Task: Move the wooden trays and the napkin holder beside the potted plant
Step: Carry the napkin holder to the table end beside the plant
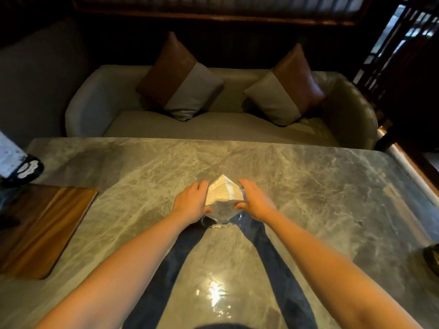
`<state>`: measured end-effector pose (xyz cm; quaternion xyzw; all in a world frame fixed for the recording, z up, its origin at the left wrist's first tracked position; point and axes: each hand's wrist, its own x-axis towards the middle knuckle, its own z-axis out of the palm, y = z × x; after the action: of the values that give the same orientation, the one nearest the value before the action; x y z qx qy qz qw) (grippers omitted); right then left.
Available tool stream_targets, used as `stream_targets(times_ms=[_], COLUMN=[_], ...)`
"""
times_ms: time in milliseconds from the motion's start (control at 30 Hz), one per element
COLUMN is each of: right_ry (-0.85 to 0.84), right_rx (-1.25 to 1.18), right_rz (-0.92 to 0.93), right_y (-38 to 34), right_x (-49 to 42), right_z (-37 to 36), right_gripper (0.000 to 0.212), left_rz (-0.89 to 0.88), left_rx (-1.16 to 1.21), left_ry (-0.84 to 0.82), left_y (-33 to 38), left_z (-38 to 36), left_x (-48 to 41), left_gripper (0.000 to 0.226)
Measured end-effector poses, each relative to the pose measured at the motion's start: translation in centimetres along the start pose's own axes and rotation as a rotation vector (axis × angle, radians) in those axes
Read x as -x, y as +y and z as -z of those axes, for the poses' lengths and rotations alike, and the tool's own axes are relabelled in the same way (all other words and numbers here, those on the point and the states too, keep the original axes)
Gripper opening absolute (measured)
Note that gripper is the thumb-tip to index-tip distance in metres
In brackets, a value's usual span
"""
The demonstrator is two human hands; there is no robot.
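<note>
Both hands clasped on the napkin holder (224,201) at mid-tabletop (308,186).

Left grip (191,201) pressed against the holder's left side, fingers curled round its edge; right grip (254,200) closed on the opposite side, thumb tucked at the near corner; clear holder caught between the two, white napkins showing inside, corner pointed away; whether resting on the marble or lifted, impossible to tell; wooden tray (40,229) lying flat well to the left of the left grip, at the tabletop's left edge; beyond that tray, a dark stand with a white card (14,160); past the far edge, a pale sofa (213,129) with two brown-and-grey cushions (180,79); a dark object at the right edge, well apart from the right grip, cut off from view.
</note>
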<state>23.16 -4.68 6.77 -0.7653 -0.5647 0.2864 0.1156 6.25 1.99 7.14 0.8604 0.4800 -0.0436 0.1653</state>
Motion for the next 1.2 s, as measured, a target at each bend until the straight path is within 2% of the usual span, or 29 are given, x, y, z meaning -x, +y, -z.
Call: stream_targets(times_ms=[167,533,767,900,1200], right_ry=[-0.06,-0.177,-0.244,-0.275,-0.416], right_rx=[0.016,0.128,0.205,0.276,0.261], right_rz=[0.093,0.402,0.61,0.739,0.862], right_y=[-5.9,-23.4,-34.5,-40.6,-52.0], right_x=[0.1,-0.7,-1.6,-1.9,-1.8], right_z=[-3.1,-10.2,-16.5,-20.4,-28.5], right_gripper=[0.072,0.078,0.063,0.072,0.075], left_rz=[0.078,0.355,0.58,0.705,0.922], left_rx=[0.011,0.171,0.222,0.278,0.312], left_ry=[0.009,0.175,0.242,0.298,0.354], left_y=[-6.0,-21.3,-30.3,-35.2,-44.2], left_z=[1.2,4.6,6.2,6.4,6.7], left_x=[4.3,15.8,23.0,26.9,33.3], left_gripper=[0.068,0.069,0.069,0.071,0.07])
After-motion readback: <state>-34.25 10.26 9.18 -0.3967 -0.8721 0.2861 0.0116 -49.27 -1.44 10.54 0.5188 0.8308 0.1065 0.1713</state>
